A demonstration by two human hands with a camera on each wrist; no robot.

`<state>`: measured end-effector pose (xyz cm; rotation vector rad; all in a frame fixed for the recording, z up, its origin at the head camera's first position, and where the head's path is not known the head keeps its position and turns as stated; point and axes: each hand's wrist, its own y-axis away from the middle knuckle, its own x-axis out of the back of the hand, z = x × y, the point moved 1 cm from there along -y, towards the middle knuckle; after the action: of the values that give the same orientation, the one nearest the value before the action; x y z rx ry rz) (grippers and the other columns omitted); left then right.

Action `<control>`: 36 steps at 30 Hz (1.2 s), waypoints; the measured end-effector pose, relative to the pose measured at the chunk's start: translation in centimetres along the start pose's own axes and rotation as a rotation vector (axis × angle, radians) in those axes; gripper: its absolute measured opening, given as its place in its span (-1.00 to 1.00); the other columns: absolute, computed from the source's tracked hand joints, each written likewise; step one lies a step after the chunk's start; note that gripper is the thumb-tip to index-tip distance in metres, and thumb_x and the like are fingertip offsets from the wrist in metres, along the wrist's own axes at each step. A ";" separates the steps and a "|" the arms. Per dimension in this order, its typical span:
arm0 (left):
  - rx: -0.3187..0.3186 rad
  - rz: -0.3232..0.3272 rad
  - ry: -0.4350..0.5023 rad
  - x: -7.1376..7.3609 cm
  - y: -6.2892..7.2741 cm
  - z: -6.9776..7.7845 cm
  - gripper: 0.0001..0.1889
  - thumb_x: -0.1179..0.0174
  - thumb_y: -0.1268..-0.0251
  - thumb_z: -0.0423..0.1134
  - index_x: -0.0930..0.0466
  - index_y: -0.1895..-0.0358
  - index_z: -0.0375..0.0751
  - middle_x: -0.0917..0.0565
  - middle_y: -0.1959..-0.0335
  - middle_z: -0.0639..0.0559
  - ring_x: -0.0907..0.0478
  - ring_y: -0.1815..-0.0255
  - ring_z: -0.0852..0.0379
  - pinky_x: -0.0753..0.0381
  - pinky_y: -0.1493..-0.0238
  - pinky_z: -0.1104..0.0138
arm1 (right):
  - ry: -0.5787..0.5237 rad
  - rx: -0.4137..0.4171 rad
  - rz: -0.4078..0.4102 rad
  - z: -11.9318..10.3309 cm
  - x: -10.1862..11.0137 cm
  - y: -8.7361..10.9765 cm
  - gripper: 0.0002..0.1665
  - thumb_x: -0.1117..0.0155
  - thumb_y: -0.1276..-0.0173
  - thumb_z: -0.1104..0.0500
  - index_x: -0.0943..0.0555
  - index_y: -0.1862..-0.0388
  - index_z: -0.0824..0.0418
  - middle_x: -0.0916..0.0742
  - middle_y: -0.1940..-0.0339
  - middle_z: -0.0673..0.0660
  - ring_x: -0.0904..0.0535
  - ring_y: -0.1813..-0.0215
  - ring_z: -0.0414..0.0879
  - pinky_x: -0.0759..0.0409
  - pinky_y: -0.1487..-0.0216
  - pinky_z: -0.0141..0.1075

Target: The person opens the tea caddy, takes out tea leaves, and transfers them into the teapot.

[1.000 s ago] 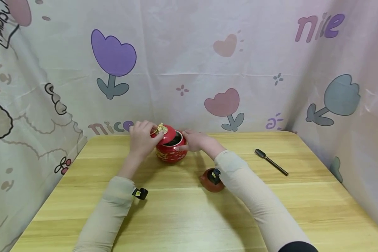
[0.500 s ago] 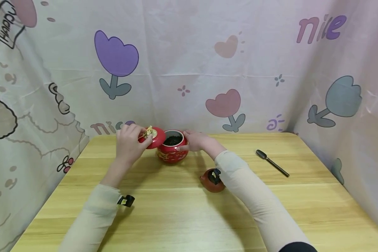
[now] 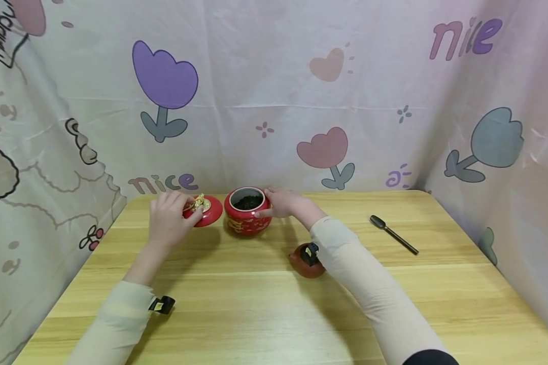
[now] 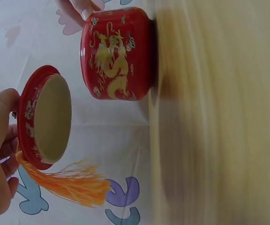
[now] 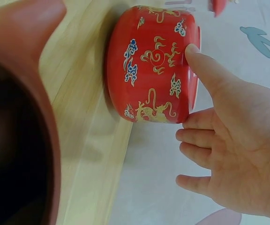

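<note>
A red jar (image 3: 247,225) with gold dragons stands uncovered at the table's back edge, dark leafy bits (image 3: 248,203) inside. Its red lid (image 3: 213,215) is in the air just left of it; my left hand (image 3: 170,217) pinches the gold knob on top. The left wrist view shows the lid's pale underside and an orange tassel (image 4: 76,184) hanging from it. My right hand (image 3: 285,203) holds the jar's right side, thumb on the front near the rim and fingers round toward the back. Those fingertips are partly hidden in the head view.
A reddish-brown clay pot (image 3: 305,267) with a small spout and open top stands under my right forearm, partly covered. To the right a black spoon (image 3: 394,234) lies on the wooden table (image 3: 255,324). Printed cloth (image 3: 246,76) hangs behind and at both sides.
My left hand has lifted the lid off the jar's mouth and carried it left and slightly down toward the table. The right hand has stayed on the jar, which has barely moved.
</note>
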<state>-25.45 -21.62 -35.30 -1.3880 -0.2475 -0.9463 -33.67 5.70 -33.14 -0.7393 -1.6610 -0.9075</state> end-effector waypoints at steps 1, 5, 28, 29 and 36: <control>0.003 -0.012 -0.003 0.0 0.1 -0.2 -0.73 -0.35 -0.10 -0.14 -0.62 0.29 -0.31 -0.68 0.28 -0.20 -0.42 0.11 -0.17 -0.23 0.17 0.03 | 0.001 0.000 0.000 0.0 0.0 0.0 0.09 -0.10 -0.33 -0.39 -0.05 -0.57 0.24 -0.19 -0.60 0.22 -0.04 -0.62 0.08 -0.10 -0.58 -0.04; 0.023 -0.071 -0.008 0.0 0.5 -0.7 -0.74 -0.33 -0.13 -0.14 -0.62 0.30 -0.30 -0.68 0.27 -0.21 -0.40 0.10 -0.16 -0.21 0.19 0.06 | -0.004 0.000 0.003 0.1 -0.1 -0.1 0.09 -0.10 -0.33 -0.39 -0.05 -0.57 0.24 -0.20 -0.59 0.21 -0.05 -0.62 0.07 -0.11 -0.58 -0.05; 0.113 -0.451 -0.091 -0.6 1.5 -2.0 -0.75 -0.21 -0.25 -0.10 -0.64 0.18 -0.23 -0.66 0.11 -0.18 -0.40 0.02 -0.21 -0.24 0.11 -0.02 | -0.034 -0.020 -0.010 0.0 0.1 0.1 0.07 -0.11 -0.34 -0.37 -0.04 -0.58 0.22 -0.17 -0.60 0.21 -0.03 -0.62 0.08 -0.07 -0.58 0.02; 0.115 -0.466 -0.096 -0.6 1.5 -2.0 -0.74 -0.22 -0.26 -0.10 -0.64 0.18 -0.23 -0.66 0.10 -0.19 -0.40 0.01 -0.21 -0.24 0.11 -0.02 | -0.038 -0.022 -0.011 0.0 0.1 0.1 0.07 -0.11 -0.34 -0.37 -0.04 -0.58 0.22 -0.17 -0.61 0.20 -0.03 -0.62 0.08 -0.07 -0.58 0.03; 0.113 -0.546 -0.137 -0.5 1.8 -2.2 -0.71 -0.22 -0.26 -0.07 -0.66 0.15 -0.23 -0.67 0.08 -0.18 -0.42 0.00 -0.22 -0.25 0.14 -0.02 | -0.040 -0.015 -0.012 0.0 0.1 0.2 0.09 -0.13 -0.32 -0.38 -0.04 -0.58 0.22 -0.18 -0.60 0.20 -0.04 -0.62 0.07 -0.08 -0.58 -0.01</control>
<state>-25.36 -23.57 -37.37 -1.3041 -0.8006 -1.2597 -33.56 5.80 -33.01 -0.7635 -1.6972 -0.9194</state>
